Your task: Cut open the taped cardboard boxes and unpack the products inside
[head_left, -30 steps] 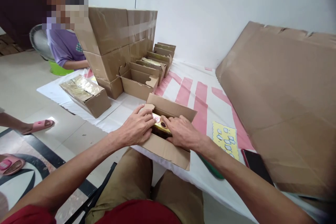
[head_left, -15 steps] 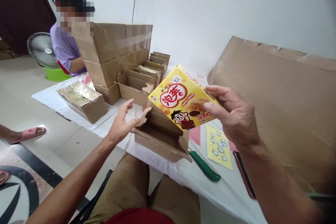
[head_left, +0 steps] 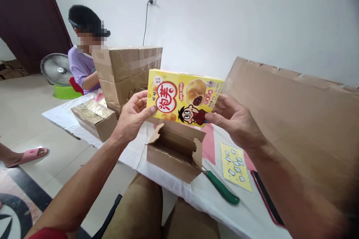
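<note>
At the near edge of the white-covered table, an open-topped carton stands upright, a green-handled tool lying just to its right. Above the carton and slightly beyond its near wall, a yellow box is held clear, its long axis running left to right, dipping a little rightward, much as the carton's does. The left hand grips its left end, the right hand its right, thumbs on the printed face; neither is clearly nearer. Farther off to the left rise stacked cartons.
</note>
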`<act>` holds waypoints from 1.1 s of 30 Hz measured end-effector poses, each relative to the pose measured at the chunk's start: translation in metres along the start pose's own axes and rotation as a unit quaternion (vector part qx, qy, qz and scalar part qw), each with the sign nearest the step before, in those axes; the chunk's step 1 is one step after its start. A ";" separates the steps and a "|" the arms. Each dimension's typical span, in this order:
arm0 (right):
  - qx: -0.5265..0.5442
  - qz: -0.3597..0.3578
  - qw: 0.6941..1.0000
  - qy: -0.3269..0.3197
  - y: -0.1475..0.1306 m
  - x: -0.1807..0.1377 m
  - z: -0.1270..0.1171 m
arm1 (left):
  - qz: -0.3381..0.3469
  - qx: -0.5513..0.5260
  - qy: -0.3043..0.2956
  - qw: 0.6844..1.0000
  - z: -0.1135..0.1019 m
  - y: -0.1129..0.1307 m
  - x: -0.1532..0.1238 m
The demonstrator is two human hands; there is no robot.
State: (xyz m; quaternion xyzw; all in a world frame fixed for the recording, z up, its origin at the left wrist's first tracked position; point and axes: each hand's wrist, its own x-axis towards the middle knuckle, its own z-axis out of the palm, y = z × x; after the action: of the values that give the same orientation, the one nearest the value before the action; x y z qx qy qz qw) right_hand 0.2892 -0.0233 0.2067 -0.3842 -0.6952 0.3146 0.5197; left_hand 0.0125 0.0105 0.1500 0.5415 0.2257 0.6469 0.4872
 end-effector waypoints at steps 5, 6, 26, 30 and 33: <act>-0.011 -0.060 0.997 0.049 -0.014 0.030 0.002 | 0.056 0.011 -0.034 0.998 0.009 0.018 0.057; -0.018 -0.071 0.996 0.059 -0.017 0.039 0.002 | 0.068 0.012 -0.035 0.997 0.010 0.023 0.069; -0.442 0.088 0.848 -0.278 0.099 0.138 0.165 | -0.122 0.178 0.349 0.912 -0.144 -0.126 -0.030; -0.500 0.101 0.809 -0.292 0.133 0.139 0.184 | -0.169 0.237 0.325 0.900 -0.130 -0.175 -0.047; -0.545 0.096 0.776 -0.303 0.147 0.135 0.194 | -0.170 0.269 0.266 0.910 -0.120 -0.204 -0.038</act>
State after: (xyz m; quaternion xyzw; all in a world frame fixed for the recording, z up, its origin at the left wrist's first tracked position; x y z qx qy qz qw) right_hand 0.1102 0.1606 0.0977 -0.5527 -0.8315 0.0311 -0.0472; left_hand -0.0214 0.0917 -0.0728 0.4132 0.6013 0.5891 0.3474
